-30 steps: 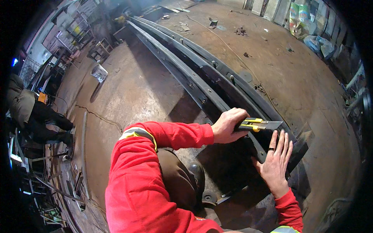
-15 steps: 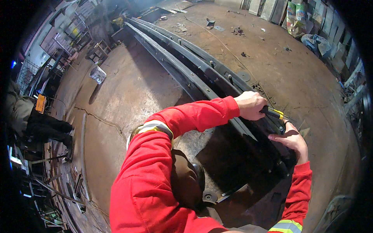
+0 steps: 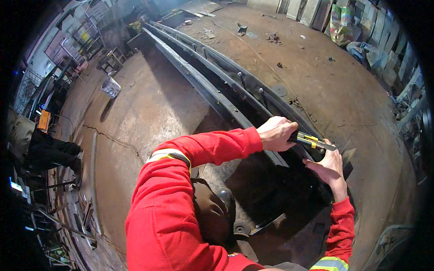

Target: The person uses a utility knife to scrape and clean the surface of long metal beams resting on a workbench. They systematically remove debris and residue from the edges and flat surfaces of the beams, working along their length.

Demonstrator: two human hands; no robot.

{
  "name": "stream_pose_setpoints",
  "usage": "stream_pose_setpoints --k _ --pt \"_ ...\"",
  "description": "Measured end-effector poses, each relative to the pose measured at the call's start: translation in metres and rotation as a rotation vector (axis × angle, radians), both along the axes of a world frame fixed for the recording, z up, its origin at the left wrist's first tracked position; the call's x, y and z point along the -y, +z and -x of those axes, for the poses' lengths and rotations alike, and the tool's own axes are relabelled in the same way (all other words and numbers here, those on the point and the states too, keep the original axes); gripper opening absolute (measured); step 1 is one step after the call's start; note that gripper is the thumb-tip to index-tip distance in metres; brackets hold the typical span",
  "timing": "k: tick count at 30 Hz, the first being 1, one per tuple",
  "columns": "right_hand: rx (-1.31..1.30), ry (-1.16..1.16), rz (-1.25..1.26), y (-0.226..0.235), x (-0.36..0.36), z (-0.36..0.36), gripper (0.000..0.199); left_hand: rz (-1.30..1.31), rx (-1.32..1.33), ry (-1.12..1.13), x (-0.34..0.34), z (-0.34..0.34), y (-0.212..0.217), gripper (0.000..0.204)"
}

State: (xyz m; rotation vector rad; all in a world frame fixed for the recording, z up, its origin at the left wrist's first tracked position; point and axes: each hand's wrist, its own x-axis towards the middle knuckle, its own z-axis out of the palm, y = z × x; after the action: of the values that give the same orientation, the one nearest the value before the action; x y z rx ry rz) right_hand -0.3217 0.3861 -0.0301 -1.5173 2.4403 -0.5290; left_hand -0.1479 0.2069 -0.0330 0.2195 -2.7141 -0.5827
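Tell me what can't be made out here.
All in the head view:
Knife, rear end: covered by the left grip.
Blade, any contact: too small to tell.
Rails, far ends: too small and hazy.
Co-worker, head: cut off by the dark left edge.

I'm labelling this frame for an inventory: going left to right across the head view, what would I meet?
Orange box → white bucket → left hand, holding a black-and-yellow utility knife → right hand → blue plastic bag.
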Motion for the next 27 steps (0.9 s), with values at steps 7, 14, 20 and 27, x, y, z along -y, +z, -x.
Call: stream_pose_setpoints --k 7,14,20,27 --pt "-0.310 -0.020 0.059 -0.002 -0.020 -0.063 0.104 0.021 -0.047 -0.129 -0.015 -0.055 -0.024 0.048" --pt "-0.508 0.088 -0.116 -0.016 -0.046 -0.123 0.109 0.060 0.102 -0.195 -0.025 -0.107 -0.068 0.051" --pt "-0.483 0.282 -0.046 -0.031 -0.061 -0.120 0.082 -0.008 0.180 -0.412 -0.025 -0.095 -0.046 0.040" --pt "-0.533 0.174 0.159 0.000 -0.043 -0.074 0.073 0.019 -0.380 -0.235 0.006 -0.058 -0.001 0.026"
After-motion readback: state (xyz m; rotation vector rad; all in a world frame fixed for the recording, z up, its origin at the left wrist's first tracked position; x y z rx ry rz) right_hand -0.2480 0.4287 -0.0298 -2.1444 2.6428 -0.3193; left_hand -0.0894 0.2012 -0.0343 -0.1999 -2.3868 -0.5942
